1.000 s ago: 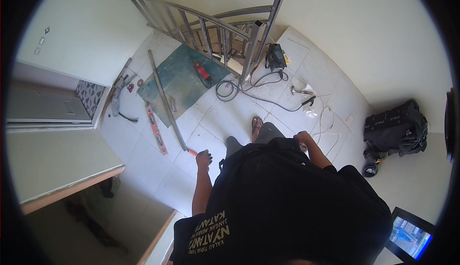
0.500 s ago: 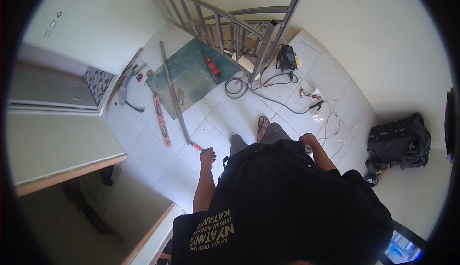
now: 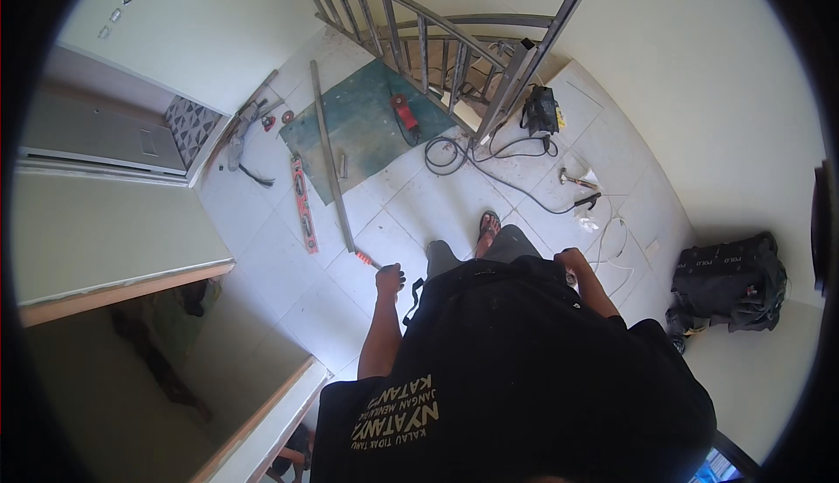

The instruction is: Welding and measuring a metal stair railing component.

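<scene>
1. Left hand (image 3: 390,281), mid-frame, fingers curled; whether it grasps the orange-handled tool (image 3: 364,258) just beside it, left of centre, cannot be told.
2. Right hand (image 3: 572,262), right of centre, curled near the thigh; its grip is hidden.
3. A metal bar (image 3: 336,168) crosses a green sheet (image 3: 376,146), upper left.
4. Cable (image 3: 529,200) and railing (image 3: 423,50) obstruct upper centre; a black bag (image 3: 730,282) sits far right.

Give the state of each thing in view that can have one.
Left hand, curled, grip unclear
Right hand, curled, grip unclear
Red power tool, lying on green sheet
Green sheet, spread out
Metal bar, lying partly across that sheet
Spirit level, lying flat
Hammer, lying down
Black cable, loosely looped
Railing, upright
Black bag, openness unclear
Screen, lit, mostly cut off
</scene>
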Demonstrator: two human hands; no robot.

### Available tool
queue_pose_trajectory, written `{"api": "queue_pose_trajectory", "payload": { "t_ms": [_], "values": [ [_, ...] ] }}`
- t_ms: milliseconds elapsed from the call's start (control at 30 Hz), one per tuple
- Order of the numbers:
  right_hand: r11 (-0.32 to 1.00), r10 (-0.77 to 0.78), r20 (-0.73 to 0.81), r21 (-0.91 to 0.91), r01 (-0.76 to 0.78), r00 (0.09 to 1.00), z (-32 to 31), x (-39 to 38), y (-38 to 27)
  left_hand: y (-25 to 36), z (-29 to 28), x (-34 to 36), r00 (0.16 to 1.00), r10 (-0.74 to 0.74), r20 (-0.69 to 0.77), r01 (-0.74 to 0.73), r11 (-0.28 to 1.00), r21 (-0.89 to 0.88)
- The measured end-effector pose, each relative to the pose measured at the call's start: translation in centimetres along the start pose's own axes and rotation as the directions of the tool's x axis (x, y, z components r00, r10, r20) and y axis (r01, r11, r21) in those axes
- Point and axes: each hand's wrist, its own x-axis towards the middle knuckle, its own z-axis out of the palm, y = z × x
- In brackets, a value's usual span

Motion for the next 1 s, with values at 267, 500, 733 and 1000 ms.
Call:
{"api": "queue_pose_trajectory", "payload": {
  "t_ms": [267,500,733,1000],
  "values": [
    [0.991,-0.076,0.013,-0.11,0.077,0.997,0.3,1.1,1.2,0.8,0.2,0.2,1.0,0.006,0.023,-0.006,1.0,-0.003],
    [0.942,-0.218,0.044,-0.252,0.222,0.975,1.2,3.2,3.3,1.1,0.2,-0.1,0.997,-0.013,0.07,0.007,0.997,0.075],
    [0.997,-0.018,0.01,-0.072,0.019,1.0,0.6,0.9,0.6,0.2,-0.2,0.2,0.998,-0.013,0.056,0.009,0.998,0.069],
    [0.943,-0.217,0.002,-0.257,0.21,0.976,1.1,1.9,2.8,1.1,0.5,0.0,0.999,-0.002,0.053,0.003,1.0,-0.017]
  ]
}}
